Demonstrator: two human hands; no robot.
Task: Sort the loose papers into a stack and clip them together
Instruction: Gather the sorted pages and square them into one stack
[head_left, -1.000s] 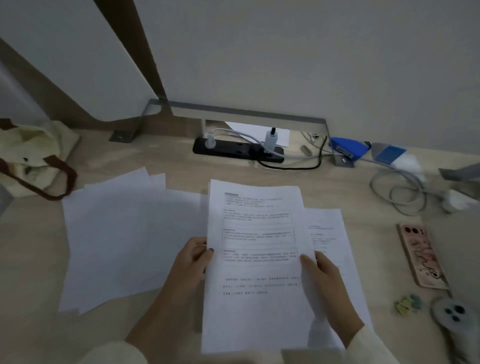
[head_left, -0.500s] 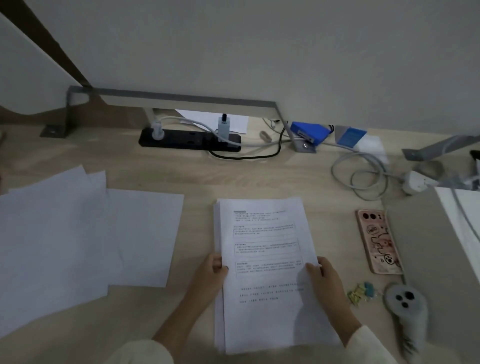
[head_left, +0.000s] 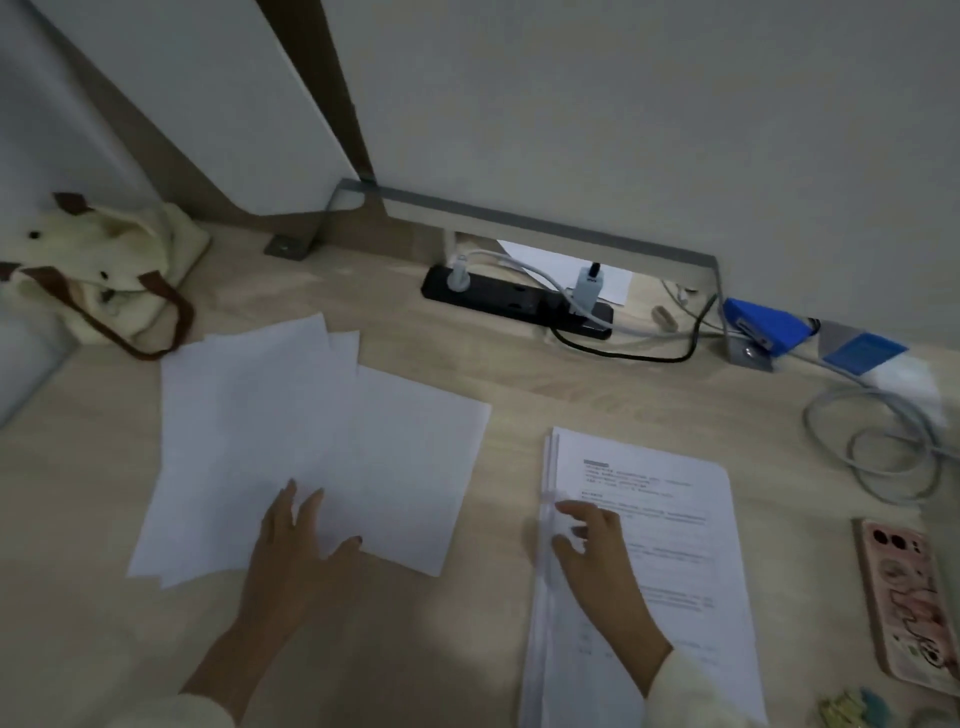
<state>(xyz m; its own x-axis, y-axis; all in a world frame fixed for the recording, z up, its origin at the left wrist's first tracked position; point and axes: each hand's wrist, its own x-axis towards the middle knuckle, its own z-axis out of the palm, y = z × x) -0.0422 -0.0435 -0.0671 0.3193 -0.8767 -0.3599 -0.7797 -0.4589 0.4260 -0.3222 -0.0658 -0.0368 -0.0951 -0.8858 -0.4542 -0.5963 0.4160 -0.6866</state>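
Note:
A stack of printed papers (head_left: 675, 545) lies on the wooden desk at the right, its left edges slightly uneven. My right hand (head_left: 597, 561) rests on the stack's left side with fingers spread, holding nothing. Several loose blank sheets (head_left: 322, 431) lie overlapped and fanned out at the left. My left hand (head_left: 298, 545) lies flat on the near edge of those sheets, fingers apart. Small coloured clips (head_left: 847, 706) sit at the bottom right corner, partly cut off by the frame.
A phone in a pink case (head_left: 906, 603) lies right of the stack. A black power strip (head_left: 514, 304), cables (head_left: 883, 452) and a blue stapler (head_left: 763, 327) line the back wall. A cream plush bag (head_left: 98, 270) sits at the far left.
Both hands have let go of the printed stack, which now lies on the desk. My left hand has moved left onto the loose blank sheets; the view swung left.

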